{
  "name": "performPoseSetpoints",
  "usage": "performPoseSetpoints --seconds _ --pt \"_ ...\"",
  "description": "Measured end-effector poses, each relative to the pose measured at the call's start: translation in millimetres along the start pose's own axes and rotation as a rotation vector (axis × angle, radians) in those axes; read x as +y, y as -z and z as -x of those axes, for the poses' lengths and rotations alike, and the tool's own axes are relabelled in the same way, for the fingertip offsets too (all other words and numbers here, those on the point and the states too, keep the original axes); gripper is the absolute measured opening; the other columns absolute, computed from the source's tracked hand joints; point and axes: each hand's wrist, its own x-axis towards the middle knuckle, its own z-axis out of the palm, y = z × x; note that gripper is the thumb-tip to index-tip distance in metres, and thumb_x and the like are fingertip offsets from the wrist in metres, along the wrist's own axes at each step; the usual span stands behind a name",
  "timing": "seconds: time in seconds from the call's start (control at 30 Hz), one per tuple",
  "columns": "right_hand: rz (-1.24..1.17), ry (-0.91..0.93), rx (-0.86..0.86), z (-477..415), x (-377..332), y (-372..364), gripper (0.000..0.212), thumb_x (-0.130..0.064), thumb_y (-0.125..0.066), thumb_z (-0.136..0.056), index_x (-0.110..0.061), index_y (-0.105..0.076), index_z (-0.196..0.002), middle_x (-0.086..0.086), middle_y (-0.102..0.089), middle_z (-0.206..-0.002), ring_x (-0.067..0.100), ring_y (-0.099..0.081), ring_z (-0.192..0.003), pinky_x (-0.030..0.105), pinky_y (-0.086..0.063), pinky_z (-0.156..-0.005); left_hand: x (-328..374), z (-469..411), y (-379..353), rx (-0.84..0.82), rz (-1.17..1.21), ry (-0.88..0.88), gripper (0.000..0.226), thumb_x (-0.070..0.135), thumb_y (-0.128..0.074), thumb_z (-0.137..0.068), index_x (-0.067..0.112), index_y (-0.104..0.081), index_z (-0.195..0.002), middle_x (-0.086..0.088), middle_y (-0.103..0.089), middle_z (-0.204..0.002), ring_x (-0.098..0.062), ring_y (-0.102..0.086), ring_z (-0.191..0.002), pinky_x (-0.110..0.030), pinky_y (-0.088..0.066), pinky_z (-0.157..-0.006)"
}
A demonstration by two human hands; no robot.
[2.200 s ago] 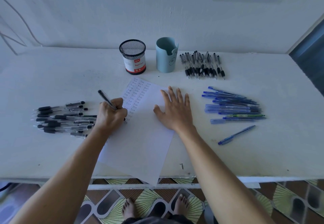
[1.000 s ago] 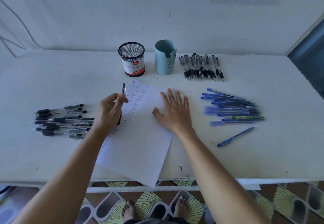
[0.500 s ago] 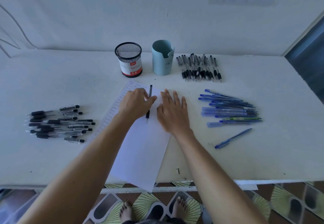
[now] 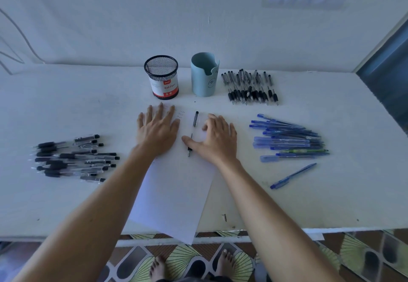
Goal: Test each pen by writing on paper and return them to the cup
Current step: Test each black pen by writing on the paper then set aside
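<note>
Pen (image 4: 194, 120) location: flat on paper sheet (image 4: 176, 193), between both hands. Long axis was oriented approx. near-to-far, w/ clicker end toward the cups and tip toward the person; far end was offset slightly to the right.

Right hand (image 4: 215, 140) was found nearest: its thumb was laid across the lower barrel, apparently touching. Remaining fingers were loosely bent and rested on the sheet just right of the pen. Nothing was pinched or gripped.

Left hand (image 4: 157, 131) was pressed flat on the sheet, fingers straight and spread, just left of the pen and apart from it.

Black mesh cup (image 4: 161, 77) and light-blue cup (image 4: 205, 74) were set beyond the sheet's far edge, the latter approx. in line w/ the pen axis.

Pick-up was judged best done by the right hand, w/ thumb and index closed across the barrel. The target cup could not be determined.
</note>
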Motion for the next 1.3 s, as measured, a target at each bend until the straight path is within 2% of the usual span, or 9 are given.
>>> performPoseSetpoints --seconds 0.1,0.23,0.33,0.4,0.47,0.7,0.8,1.1,1.3 --pt "-0.063 -0.041 0.004 -4.7 -4.0 4.4 0.040 -0.055 -0.067 -0.077 -0.024 -0.048 -0.093 -0.011 -0.045 -0.132 0.013 -0.030 -0.139 0.044 -0.011 -0.120 -0.2 0.6 0.2 0.012 -0.010 0.001 0.058 0.053 -0.023 -0.104 0.036 -0.014 -0.158 0.001 -0.007 -0.168 -0.027 -0.001 -0.154 -0.047 0.001 -0.123" --pt "-0.153 -0.099 0.081 -8.4 -6.3 6.2 0.009 -0.035 -0.065 -0.081 -0.027 -0.061 -0.080 -0.010 -0.052 -0.142 0.013 -0.037 -0.138 0.040 -0.020 -0.119 -1.0 0.9 1.7 0.026 -0.013 -0.004 0.058 0.054 -0.024 -0.103 0.036 -0.017 -0.158 0.001 -0.009 -0.168 -0.027 -0.002 -0.154 -0.046 0.000 -0.123" --pt "-0.185 -0.097 0.196 -9.1 -1.8 4.1 0.014 -0.031 -0.063 -0.085 -0.018 -0.070 -0.085 -0.003 -0.068 -0.118 0.020 -0.056 -0.120 0.031 -0.035 -0.100 -0.7 1.8 0.4 0.034 -0.015 0.000 0.058 0.054 -0.024 -0.103 0.037 -0.017 -0.158 0.001 -0.010 -0.168 -0.026 -0.003 -0.154 -0.046 -0.001 -0.123" --pt "-0.183 -0.135 0.270 -7.3 1.9 9.0 0.018 -0.034 -0.062 -0.089 -0.019 -0.071 -0.093 -0.004 -0.071 -0.104 0.023 -0.060 -0.106 0.033 -0.035 -0.085 -1.3 1.2 -0.1 0.039 -0.022 -0.001 0.058 0.055 -0.024 -0.102 0.037 -0.017 -0.158 0.001 -0.011 -0.168 -0.026 -0.004 -0.154 -0.047 -0.002 -0.123" --pt "-0.209 -0.203 0.338 -6.9 8.6 16.6 0.018 -0.037 -0.061 -0.091 -0.024 -0.071 -0.097 -0.009 -0.072 -0.101 0.021 -0.058 -0.100 0.033 -0.028 -0.080 -1.5 0.8 -1.2 0.046 -0.030 -0.005 0.058 0.054 -0.023 -0.102 0.037 -0.018 -0.157 0.001 -0.012 -0.167 -0.026 -0.005 -0.154 -0.048 -0.003 -0.123" --pt "-0.277 -0.397 0.544 -36.6 44.4 55.5 0.021 -0.041 -0.060 -0.092 -0.026 -0.074 -0.097 -0.013 -0.074 -0.097 0.020 -0.063 -0.097 0.037 -0.032 -0.090 -0.4 0.4 -2.8 0.058 -0.030 -0.007 0.058 0.054 -0.023 -0.102 0.037 -0.018 -0.157 0.001 -0.013 -0.167 -0.027 -0.005 -0.154 -0.047 -0.003 -0.123" --pt "-0.202 -0.403 0.579 -60.3 57.8 75.9 0.023 -0.042 -0.057 -0.093 -0.027 -0.074 -0.100 -0.010 -0.074 -0.098 0.023 -0.061 -0.099 0.035 -0.026 -0.082 -1.6 0.1 -4.0 0.069 -0.041 -0.012 0.058 0.054 -0.023 -0.102 0.037 -0.019 -0.157 0.001 -0.014 -0.167 -0.027 -0.006 -0.153 -0.048 -0.004 -0.123" --pt "-0.069 -0.621 0.477 -120.8 96.9 104.0 0.024 -0.037 -0.054 -0.094 -0.024 -0.073 -0.102 0.000 -0.072 -0.099 0.026 -0.059 -0.105 0.039 -0.024 -0.085 -3.1 -0.7 -4.7 0.085 -0.039 -0.024 0.058 0.054 -0.024 -0.101 0.037 -0.022 -0.156 0.000 -0.017 -0.166 -0.028 -0.008 -0.152 -0.048 -0.006 -0.123" --pt "-0.054 -0.635 0.415 -133.8 106.6 99.6 0.025 -0.038 -0.055 -0.095 -0.025 -0.072 -0.107 0.001 -0.071 -0.107 0.027 -0.058 -0.110 0.040 -0.030 -0.093 -3.5 -3.0 -6.3 0.089 -0.043 -0.014 0.061 0.057 -0.018 -0.098 0.037 -0.024 -0.155 -0.001 -0.019 -0.165 -0.029 -0.010 -0.152 -0.048 -0.007 -0.122"
